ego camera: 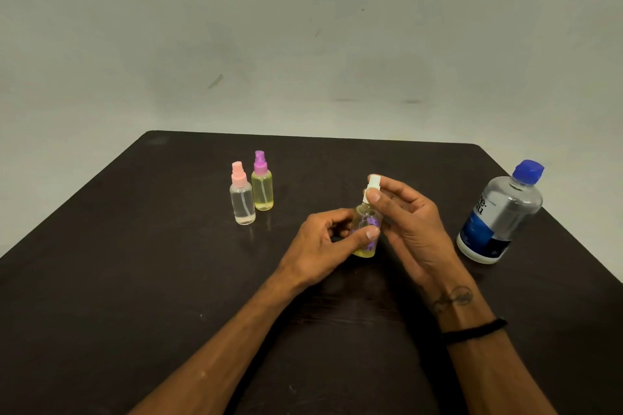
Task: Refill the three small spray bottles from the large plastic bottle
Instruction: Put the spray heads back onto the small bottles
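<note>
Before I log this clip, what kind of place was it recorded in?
Probably a plain indoor room set up for a tabletop demo, not a kitchen or a shop. A bare dark table stands against an unadorned grey wall, holding only small spray bottles and a large plastic bottle.

Fingers [372,232] hide the held spray bottle's [364,248] print.

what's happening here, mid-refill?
A person is working on one small spray bottle at the middle of the dark table. The left hand grips its body while the right hand pinches its white spray top. It holds only a little yellow liquid. Two other spray bottles, pink-topped and purple-topped, stand untouched to the left. The large bottle stands capped on the right.
</note>
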The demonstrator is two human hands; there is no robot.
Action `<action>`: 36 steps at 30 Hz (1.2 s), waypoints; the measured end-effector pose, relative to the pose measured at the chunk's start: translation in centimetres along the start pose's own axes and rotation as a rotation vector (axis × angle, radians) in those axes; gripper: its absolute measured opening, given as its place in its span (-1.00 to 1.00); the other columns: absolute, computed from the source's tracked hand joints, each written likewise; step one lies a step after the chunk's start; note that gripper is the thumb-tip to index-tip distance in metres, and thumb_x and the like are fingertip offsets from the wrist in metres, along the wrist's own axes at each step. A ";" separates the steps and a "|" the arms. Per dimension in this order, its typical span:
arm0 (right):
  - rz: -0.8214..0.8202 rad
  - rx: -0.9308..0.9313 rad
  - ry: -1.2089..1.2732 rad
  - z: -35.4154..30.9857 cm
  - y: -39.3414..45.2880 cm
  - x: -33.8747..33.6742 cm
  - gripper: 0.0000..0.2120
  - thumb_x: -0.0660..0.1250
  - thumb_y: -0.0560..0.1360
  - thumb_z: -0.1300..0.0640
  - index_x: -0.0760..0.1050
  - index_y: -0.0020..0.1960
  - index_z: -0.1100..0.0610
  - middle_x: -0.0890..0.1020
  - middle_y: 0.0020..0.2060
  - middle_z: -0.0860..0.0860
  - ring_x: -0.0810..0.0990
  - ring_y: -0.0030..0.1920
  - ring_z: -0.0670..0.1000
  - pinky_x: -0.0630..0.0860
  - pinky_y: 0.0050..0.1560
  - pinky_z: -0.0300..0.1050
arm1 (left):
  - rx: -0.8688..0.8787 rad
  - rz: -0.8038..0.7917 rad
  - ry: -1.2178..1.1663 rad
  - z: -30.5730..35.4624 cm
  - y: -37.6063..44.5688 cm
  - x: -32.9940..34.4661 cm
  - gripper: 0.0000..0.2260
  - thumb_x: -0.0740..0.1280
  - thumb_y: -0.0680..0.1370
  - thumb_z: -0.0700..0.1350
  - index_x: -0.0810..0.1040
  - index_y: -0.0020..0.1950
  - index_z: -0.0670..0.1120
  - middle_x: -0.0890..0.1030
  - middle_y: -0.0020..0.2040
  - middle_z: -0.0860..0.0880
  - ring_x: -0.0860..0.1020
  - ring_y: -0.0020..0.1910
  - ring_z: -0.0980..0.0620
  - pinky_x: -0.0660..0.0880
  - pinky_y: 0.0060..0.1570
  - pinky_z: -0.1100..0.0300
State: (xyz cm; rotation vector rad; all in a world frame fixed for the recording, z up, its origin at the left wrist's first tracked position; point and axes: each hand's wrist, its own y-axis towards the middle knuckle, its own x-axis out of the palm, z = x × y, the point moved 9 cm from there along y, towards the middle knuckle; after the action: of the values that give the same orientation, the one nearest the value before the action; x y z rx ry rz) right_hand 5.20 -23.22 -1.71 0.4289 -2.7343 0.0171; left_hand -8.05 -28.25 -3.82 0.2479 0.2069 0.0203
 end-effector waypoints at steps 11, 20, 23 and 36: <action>-0.162 0.152 0.168 0.8 -0.4 1.2 -0.66 0.21 0.68 0.20 0.54 0.40 0.28 0.68 0.26 0.24 0.65 0.32 0.12 0.57 0.35 0.11 | -0.178 -0.127 -0.367 -0.8 -0.4 1.3 -0.63 0.40 0.62 0.01 0.63 0.32 -0.20 0.68 0.22 -0.28 0.66 0.20 -0.18 0.56 0.34 -0.15; -0.082 0.125 0.167 1.1 0.1 0.1 -0.64 0.42 0.49 0.19 0.63 0.25 0.30 0.73 0.11 0.22 0.74 0.00 0.07 0.68 0.14 0.10 | -0.218 -0.155 -0.458 -0.7 -0.5 1.6 -0.63 0.42 0.60 -0.03 0.64 0.31 -0.22 0.70 0.20 -0.22 0.67 0.18 -0.15 0.60 0.28 -0.07; -0.045 0.129 0.175 1.4 0.3 -0.3 -0.63 0.46 0.45 0.22 0.64 0.23 0.30 0.75 0.06 0.21 0.75 -0.01 0.07 0.70 0.12 0.10 | -0.199 -0.125 -0.379 -0.8 -0.5 1.3 -0.65 0.46 0.57 0.00 0.67 0.28 -0.16 0.71 0.18 -0.22 0.66 0.24 -0.23 0.58 0.33 -0.12; 0.059 -0.046 0.118 1.4 0.6 -0.2 -0.59 0.55 0.32 0.29 0.68 0.16 0.27 0.76 -0.03 0.18 0.74 0.02 0.08 0.70 0.03 -0.08 | 0.164 0.404 0.406 2.1 -2.0 -1.7 -0.63 0.57 0.47 0.13 0.69 0.22 0.05 0.68 -0.03 0.20 0.64 -0.05 0.19 0.63 0.00 0.16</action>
State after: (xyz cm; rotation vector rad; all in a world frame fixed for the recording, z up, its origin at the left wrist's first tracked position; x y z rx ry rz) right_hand 4.68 -22.68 -3.00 0.3239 -2.6250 -0.0055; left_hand -9.33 -30.78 -1.95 0.4454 0.5606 0.4587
